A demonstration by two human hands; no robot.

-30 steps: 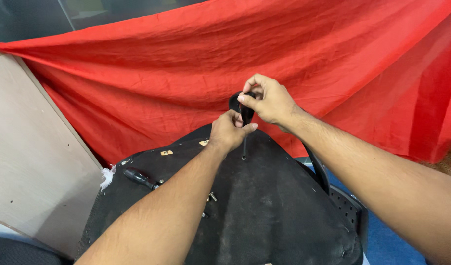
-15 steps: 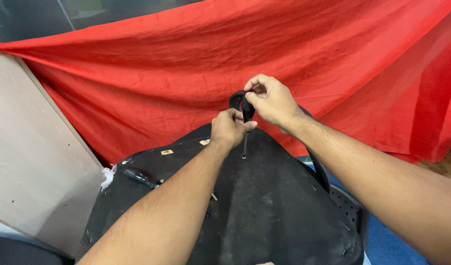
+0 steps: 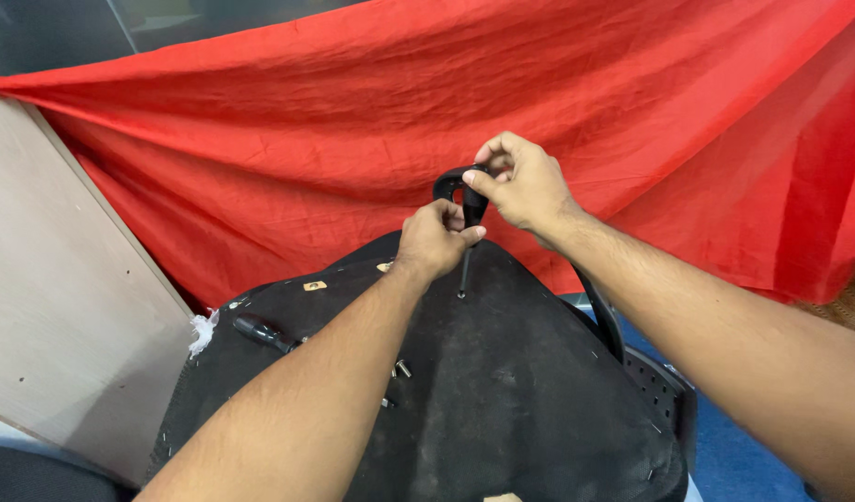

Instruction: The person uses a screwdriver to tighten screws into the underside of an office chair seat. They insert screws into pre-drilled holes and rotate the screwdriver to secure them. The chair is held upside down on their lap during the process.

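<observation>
where the two forearms meet, above the far edge of the black seat base (image 3: pixel 502 390), both hands are on one tool. the tool (image 3: pixel 467 218) is black, with a looped handle at the top and a thin metal shaft running straight down; its tip touches the base at a small point just below the hands.

right hand (image 3: pixel 525 186): grip closed on the top of the handle, thumb and forefinger pinching it, other fingers curled over the loop. left hand (image 3: pixel 434 240): grip closed in a loose fist around the lower handle, just where the shaft starts. the two hands are touching or nearly so; cannot tell which. shaft stands upright, or very close to it.

the base is dusty black fabric, underside up, with pale staples dotted along its edges. lying on it, left of the left forearm: a short black screwdriver (image 3: pixel 260 332). near the forearm's middle, two small loose screws (image 3: pixel 401 369). two small tan tags sit near the far rim. a black plastic armrest or frame part (image 3: pixel 664 390) shows at the right edge of the base, under the right forearm.

behind everything hangs a creased red cloth (image 3: pixel 353 121). a pale wooden board (image 3: pixel 65 307) leans at the left. blue floor (image 3: pixel 753 460) shows lower right.
</observation>
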